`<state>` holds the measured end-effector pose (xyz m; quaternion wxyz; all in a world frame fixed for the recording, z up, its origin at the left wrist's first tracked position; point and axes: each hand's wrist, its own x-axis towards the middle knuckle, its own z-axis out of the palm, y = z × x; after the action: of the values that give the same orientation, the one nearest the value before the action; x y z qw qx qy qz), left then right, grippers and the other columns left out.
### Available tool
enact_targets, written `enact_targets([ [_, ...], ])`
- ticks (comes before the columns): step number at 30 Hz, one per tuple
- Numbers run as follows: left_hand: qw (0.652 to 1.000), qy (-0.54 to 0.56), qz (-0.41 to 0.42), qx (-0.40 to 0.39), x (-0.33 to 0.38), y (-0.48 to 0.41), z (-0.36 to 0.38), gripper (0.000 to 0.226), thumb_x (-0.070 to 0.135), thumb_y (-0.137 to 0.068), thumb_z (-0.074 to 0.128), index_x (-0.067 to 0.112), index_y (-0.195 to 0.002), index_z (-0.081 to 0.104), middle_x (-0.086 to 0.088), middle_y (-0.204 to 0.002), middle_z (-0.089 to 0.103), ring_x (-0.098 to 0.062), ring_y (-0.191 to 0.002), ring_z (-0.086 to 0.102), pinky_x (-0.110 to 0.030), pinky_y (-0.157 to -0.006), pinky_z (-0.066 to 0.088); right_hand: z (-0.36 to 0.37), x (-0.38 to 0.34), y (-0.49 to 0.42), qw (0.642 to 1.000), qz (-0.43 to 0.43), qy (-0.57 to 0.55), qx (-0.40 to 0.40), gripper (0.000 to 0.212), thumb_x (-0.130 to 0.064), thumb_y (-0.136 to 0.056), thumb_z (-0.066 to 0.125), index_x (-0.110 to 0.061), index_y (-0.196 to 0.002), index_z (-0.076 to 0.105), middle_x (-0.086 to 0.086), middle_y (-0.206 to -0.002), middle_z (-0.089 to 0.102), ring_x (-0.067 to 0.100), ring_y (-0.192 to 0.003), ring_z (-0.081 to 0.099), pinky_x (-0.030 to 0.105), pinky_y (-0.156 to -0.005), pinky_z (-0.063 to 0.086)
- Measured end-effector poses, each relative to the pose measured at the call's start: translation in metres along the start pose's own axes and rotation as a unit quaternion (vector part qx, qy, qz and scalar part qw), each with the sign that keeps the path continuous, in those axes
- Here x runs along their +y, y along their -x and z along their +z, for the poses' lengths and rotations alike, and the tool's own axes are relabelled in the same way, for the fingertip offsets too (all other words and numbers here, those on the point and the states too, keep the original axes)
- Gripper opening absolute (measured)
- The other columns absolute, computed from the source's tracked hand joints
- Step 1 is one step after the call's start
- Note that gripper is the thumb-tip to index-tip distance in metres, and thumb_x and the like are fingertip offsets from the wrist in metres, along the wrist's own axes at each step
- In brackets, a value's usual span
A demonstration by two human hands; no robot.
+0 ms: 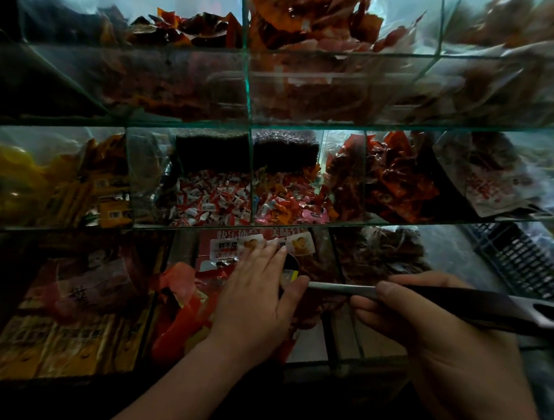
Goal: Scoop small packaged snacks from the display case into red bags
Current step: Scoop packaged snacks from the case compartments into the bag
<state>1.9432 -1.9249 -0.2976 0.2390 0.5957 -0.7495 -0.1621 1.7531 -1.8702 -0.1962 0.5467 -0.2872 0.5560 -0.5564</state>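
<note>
The small packaged snacks (254,244), white packets with an orange picture, are lying in the middle bottom compartment of the glass display case (246,89). Just to their left, crumpled red bag (180,320) plastic is sitting in the same compartment. The left hand (258,302) is reaching in over both, its grip open: the fingers are lying nearly straight on the packets and the thumb is spreading out to the right. The right hand (423,330) is closing its grip around a dark-handled tool (457,302), thumb on top and fingers curling beneath (the working end is hidden, so I cannot tell what kind it is). Its silver shaft is pointing at the left thumb. On the shelf above, red-and-white sweets (212,203) are filling one compartment. A black crate (523,264) is standing to the right.
</note>
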Motion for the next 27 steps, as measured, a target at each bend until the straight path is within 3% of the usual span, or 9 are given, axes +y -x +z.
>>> enact_targets([
  [4,0.996,0.016,0.065,0.057,0.013,-0.047,-0.006,0.084,0.073,-0.097,0.005,0.021,-0.153,0.042,0.003,-0.160,0.037,-0.009,-0.151,0.019,-0.036,-0.125,0.014,0.002,-0.011,-0.012,0.992,-0.090,-0.069,0.054,0.020,0.008,-0.087,0.060,-0.009,-0.078,0.058,0.012,-0.060,0.071,0.032,-0.063,0.075,0.028,-0.054,0.060],
  [8,0.983,0.134,0.062,0.109,0.016,-0.115,-0.009,0.058,0.050,-0.105,0.029,0.014,-0.143,0.053,-0.003,-0.148,0.052,-0.015,-0.141,0.039,-0.034,-0.118,0.028,0.014,-0.018,-0.038,0.984,-0.084,-0.150,0.036,0.005,-0.008,-0.090,0.064,-0.011,-0.085,0.064,0.008,-0.070,0.076,0.027,-0.079,0.078,0.024,-0.060,0.059],
  [11,0.958,0.259,-0.010,0.125,0.011,-0.150,-0.009,0.038,0.039,-0.108,0.036,0.014,-0.126,0.060,0.000,-0.121,0.059,-0.013,-0.114,0.054,-0.034,-0.102,0.043,0.032,-0.013,-0.064,0.980,-0.087,-0.173,0.043,0.012,-0.013,-0.091,0.066,-0.016,-0.079,0.071,0.007,-0.075,0.078,0.024,-0.079,0.078,0.024,-0.059,0.060],
  [14,0.942,0.310,-0.060,0.112,0.002,-0.148,-0.004,0.035,0.042,-0.109,0.036,0.021,-0.122,0.061,0.020,-0.106,0.053,0.011,-0.097,0.050,-0.017,-0.083,0.040,0.038,0.000,-0.096,0.968,-0.236,0.048,0.070,0.014,-0.020,-0.091,0.068,-0.027,-0.079,0.070,0.001,-0.082,0.077,0.012,-0.082,0.076,0.026,-0.068,0.060],
  [17,0.928,0.338,-0.099,0.123,-0.011,-0.122,0.003,0.036,0.045,-0.107,0.042,0.031,-0.136,0.057,0.025,-0.120,0.055,0.022,-0.104,0.046,-0.007,-0.083,0.034,0.028,0.014,-0.120,0.829,-0.416,0.375,0.003,0.007,-0.021,-0.091,0.066,-0.020,-0.098,0.066,-0.009,-0.091,0.068,0.001,-0.086,0.065,0.025,-0.075,0.056],
  [20,0.912,0.370,-0.103,0.142,-0.014,-0.098,0.004,0.021,0.044,-0.105,0.048,0.047,-0.122,0.059,0.026,-0.122,0.058,0.022,-0.109,0.050,-0.001,-0.083,0.039,0.016,0.019,-0.119,0.793,-0.432,0.426,-0.052,0.019,-0.020,-0.090,0.060,-0.013,-0.107,0.065,-0.003,-0.101,0.064,0.008,-0.092,0.063,0.030,-0.080,0.053],
  [23,0.914,0.366,-0.098,0.146,-0.017,-0.081,0.003,0.023,0.038,-0.103,0.054,0.047,-0.123,0.060,0.021,-0.129,0.060,0.008,-0.119,0.054,-0.018,-0.097,0.045,0.010,0.022,-0.100,0.807,-0.454,0.376,-0.040,0.014,-0.016,-0.093,0.062,-0.014,-0.107,0.065,-0.006,-0.102,0.065,0.004,-0.095,0.064,0.022,-0.082,0.053],
  [25,0.924,0.343,-0.088,0.144,-0.019,-0.073,0.001,0.027,0.034,-0.101,0.058,0.046,-0.126,0.059,0.019,-0.132,0.058,0.003,-0.123,0.053,-0.027,-0.102,0.045,0.014,0.021,-0.094,0.823,-0.406,0.397,-0.014,0.012,-0.012,-0.094,0.065,-0.012,-0.106,0.067,-0.001,-0.109,0.068,0.005,-0.103,0.065,0.011,-0.084,0.047],
  [27,0.931,0.327,-0.074,0.142,-0.019,-0.064,-0.003,0.030,0.028,-0.100,0.061,0.046,-0.124,0.059,0.022,-0.129,0.058,0.008,-0.121,0.052,-0.026,-0.101,0.046,0.016,-0.003,-0.084,0.902,-0.131,0.387,-0.135,0.018,-0.019,-0.087,0.076,-0.012,-0.099,0.065,0.019,-0.119,0.066,0.024,-0.113,0.063,0.013,-0.082,0.040],
])
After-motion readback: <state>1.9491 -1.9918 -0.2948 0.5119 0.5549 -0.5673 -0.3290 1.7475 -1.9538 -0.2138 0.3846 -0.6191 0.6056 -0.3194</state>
